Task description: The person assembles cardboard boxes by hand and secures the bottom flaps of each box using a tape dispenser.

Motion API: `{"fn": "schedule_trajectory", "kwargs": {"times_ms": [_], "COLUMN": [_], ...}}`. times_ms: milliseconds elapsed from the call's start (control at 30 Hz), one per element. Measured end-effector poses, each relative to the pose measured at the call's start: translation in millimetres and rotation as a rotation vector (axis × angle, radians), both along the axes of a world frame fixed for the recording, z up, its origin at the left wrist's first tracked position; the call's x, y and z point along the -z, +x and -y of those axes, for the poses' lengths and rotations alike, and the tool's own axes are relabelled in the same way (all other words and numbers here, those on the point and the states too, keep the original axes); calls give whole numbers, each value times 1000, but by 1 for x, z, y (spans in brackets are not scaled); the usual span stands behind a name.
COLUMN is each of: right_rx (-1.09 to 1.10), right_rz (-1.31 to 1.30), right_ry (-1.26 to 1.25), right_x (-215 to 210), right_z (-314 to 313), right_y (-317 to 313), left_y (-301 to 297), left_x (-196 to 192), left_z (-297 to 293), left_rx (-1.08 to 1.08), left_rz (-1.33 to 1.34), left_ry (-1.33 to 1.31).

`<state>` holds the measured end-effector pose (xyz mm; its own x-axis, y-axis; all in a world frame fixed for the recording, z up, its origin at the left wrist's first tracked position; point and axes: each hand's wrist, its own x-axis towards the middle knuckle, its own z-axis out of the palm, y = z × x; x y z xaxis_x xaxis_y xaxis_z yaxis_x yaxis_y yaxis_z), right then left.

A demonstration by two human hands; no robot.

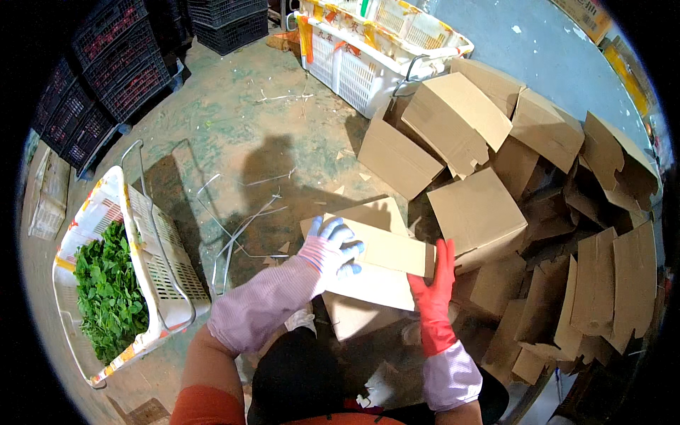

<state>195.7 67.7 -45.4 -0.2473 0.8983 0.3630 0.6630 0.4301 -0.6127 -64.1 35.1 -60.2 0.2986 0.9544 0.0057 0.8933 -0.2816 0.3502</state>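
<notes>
A cardboard box (pixel 386 256) lies in front of me, its brown upper panel next to a brightly lit pale side. My left hand (pixel 331 248), in a white glove with bluish fingers, rests on the box's left part with the fingers apart and slightly bent. At the right end is my right hand (pixel 438 283) in a red rubber glove. Its fingers are stretched out along the end, and the thumb lies toward the near side. More cardboard (pixel 354 316) shows beneath the box. Checked sleeve covers wrap both forearms.
Several open cardboard boxes (pixel 478 212) are heaped on the right. A white plastic crate (pixel 166 248) with leafy greens (pixel 110 294) stands at left. Another white crate (pixel 347 64) is at the back, and black crates (pixel 120 64) are stacked far left. Loose straps (pixel 234 244) lie on the floor.
</notes>
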Motion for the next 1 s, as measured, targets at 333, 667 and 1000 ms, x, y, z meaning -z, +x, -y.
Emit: {"fn": "schedule_trajectory", "kwargs": {"times_ms": [333, 667, 1000], "right_rx": [-3, 62, 638], "right_rz": [-627, -871, 123], "right_ry": [-653, -601, -665], "right_x": [11, 19, 239], "right_z": [2, -2, 42], "right_y": [-1, -10, 58], "left_y": [-23, -25, -17], "left_x": [48, 53, 62], "left_z": [-14, 5, 3], "left_rx": [-353, -400, -364], "left_rz": [828, 661, 638], "left_ry": [-116, -174, -6]}}
